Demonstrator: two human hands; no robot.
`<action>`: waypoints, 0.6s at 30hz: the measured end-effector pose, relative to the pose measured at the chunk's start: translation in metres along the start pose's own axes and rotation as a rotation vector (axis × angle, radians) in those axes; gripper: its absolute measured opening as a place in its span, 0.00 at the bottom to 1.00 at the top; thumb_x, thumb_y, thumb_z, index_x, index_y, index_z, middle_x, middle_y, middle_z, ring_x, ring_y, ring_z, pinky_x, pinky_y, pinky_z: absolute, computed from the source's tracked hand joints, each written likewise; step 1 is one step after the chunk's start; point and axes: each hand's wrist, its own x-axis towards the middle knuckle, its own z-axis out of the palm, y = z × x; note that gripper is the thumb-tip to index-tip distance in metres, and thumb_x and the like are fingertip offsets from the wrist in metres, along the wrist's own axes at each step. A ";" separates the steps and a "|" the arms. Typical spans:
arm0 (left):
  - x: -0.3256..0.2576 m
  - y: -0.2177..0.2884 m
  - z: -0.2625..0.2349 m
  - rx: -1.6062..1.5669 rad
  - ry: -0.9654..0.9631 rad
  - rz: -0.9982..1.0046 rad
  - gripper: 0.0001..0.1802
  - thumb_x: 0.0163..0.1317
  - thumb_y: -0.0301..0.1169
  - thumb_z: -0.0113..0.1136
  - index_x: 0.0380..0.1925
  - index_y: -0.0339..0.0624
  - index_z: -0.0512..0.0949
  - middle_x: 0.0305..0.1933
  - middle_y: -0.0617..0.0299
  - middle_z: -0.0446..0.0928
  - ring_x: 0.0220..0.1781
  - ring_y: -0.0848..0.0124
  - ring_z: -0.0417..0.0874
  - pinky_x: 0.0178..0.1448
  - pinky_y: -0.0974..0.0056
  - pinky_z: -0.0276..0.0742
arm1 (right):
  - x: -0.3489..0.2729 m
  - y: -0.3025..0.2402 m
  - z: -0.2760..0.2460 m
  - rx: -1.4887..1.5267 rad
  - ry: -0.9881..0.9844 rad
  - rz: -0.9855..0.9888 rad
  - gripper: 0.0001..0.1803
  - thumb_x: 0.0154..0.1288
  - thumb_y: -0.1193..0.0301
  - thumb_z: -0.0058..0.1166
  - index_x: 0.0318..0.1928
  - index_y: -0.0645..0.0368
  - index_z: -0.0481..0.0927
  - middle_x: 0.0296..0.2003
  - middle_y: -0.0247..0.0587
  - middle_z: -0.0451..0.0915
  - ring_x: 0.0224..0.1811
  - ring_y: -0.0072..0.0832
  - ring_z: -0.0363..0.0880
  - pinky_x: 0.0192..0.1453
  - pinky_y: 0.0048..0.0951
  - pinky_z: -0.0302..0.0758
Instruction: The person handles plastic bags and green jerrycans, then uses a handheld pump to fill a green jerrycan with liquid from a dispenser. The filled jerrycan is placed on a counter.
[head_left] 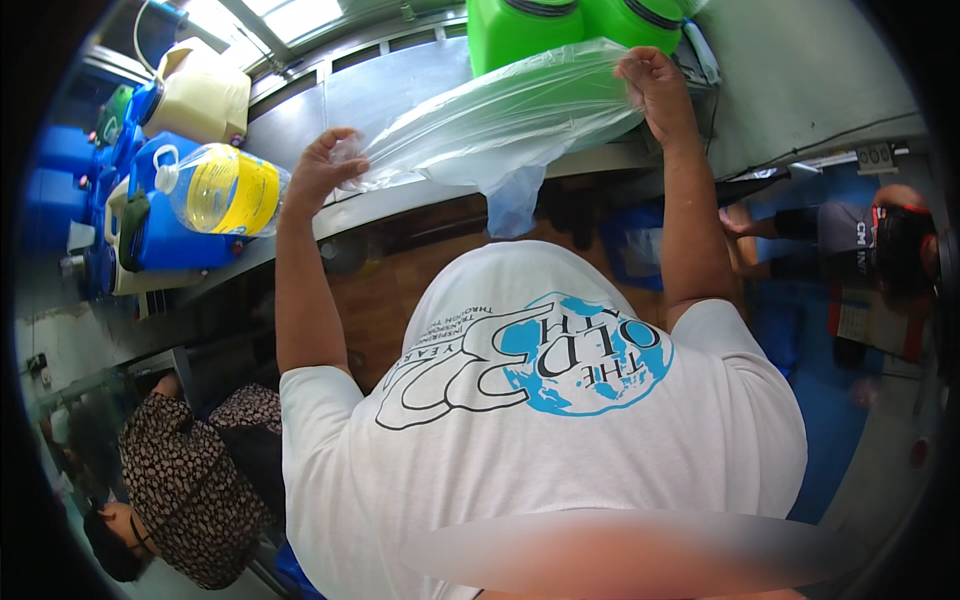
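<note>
A clear plastic bag [480, 110] is stretched wide between my two raised hands, its thin film creased lengthwise. My left hand [328, 170] pinches the bag's left end, with a crumpled bit of film at the fingertips. Higher and farther to the right, my right hand [655, 88] grips the other end, fingers closed. Below the middle of the stretched film hangs a pale bluish piece of plastic [514, 200]; whether it belongs to the same bag I cannot tell. Behind the bag, green jerrycans [525, 40] show partly through the film.
On the left, a large clear bottle with a yellow label [245, 192] lies beside blue jerrycans [185, 235] and a cream jerrycan [200, 95]. A metal counter [400, 85] runs along the far side. One person [195, 470] is at lower left, another [860, 240] at right.
</note>
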 end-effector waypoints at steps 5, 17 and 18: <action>-0.019 0.002 -0.084 0.248 -0.062 -0.205 0.38 0.43 0.35 0.80 0.56 0.41 0.74 0.36 0.66 0.79 0.35 0.79 0.79 0.39 0.71 0.77 | 0.047 0.005 0.032 -0.116 -0.028 -0.086 0.09 0.65 0.68 0.59 0.44 0.54 0.78 0.33 0.28 0.82 0.25 0.09 0.69 0.27 0.14 0.62; 0.042 0.043 0.001 0.549 -0.219 -0.086 0.20 0.62 0.42 0.63 0.48 0.40 0.78 0.40 0.61 0.82 0.42 0.71 0.81 0.52 0.66 0.77 | 0.168 0.001 0.168 -0.603 -0.546 -0.151 0.13 0.59 0.68 0.61 0.43 0.61 0.80 0.36 0.40 0.81 0.39 0.28 0.79 0.44 0.29 0.74; 0.045 0.040 0.006 0.422 -0.195 -0.113 0.20 0.63 0.43 0.63 0.45 0.39 0.79 0.37 0.62 0.82 0.38 0.73 0.81 0.49 0.68 0.77 | 0.178 0.007 0.174 -0.587 -0.544 -0.149 0.14 0.58 0.68 0.61 0.43 0.61 0.80 0.35 0.40 0.81 0.38 0.29 0.79 0.43 0.29 0.75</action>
